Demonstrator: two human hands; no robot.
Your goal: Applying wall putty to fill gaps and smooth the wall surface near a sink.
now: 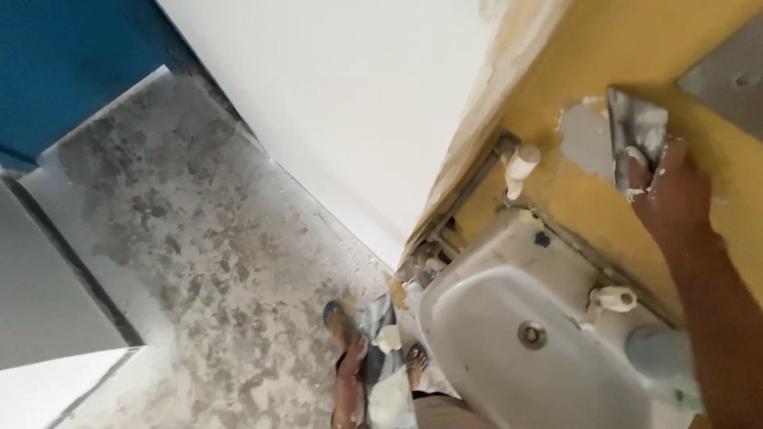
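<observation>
So we've got our right hand gripping a putty knife flat on the yellow wall, right at the grey filler patch. The washbasin crowds below; plenty of open floor left. Left hand's out of view.

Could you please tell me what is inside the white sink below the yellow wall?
The white sink holds only its round metal drain; the basin looks dry and bare. The person's right forearm covers its right edge, so that part is hidden.
</observation>
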